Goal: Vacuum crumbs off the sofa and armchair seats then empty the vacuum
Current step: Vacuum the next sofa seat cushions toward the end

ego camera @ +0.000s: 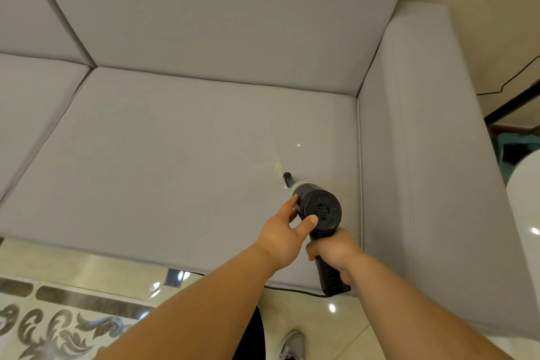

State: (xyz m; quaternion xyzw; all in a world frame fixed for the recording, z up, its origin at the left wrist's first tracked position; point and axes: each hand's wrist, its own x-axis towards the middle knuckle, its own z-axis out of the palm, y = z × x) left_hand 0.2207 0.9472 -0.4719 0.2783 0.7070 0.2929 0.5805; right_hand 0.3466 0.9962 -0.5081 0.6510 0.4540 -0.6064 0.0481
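Observation:
A black hand-held vacuum (pixel 321 209) points away from me over the grey sofa seat (pixel 181 161). Its narrow nozzle (pixel 287 179) touches the cushion beside a patch of pale yellow crumbs (pixel 276 168). A white crumb (pixel 297 145) lies a little farther back. My right hand (pixel 336 251) is wrapped around the vacuum's handle. My left hand (pixel 285 232) holds the side of the round body, thumb on its rear cap. A black cord (pixel 292 290) trails from the handle's base along the sofa's front edge.
The sofa's right armrest (pixel 423 155) rises just right of the vacuum, the back cushion (pixel 219 23) behind. Glossy patterned tile floor (pixel 73 316) lies in front, with my shoe (pixel 293 345) on it. A white rounded object (pixel 523 199) and dark furniture stand at far right.

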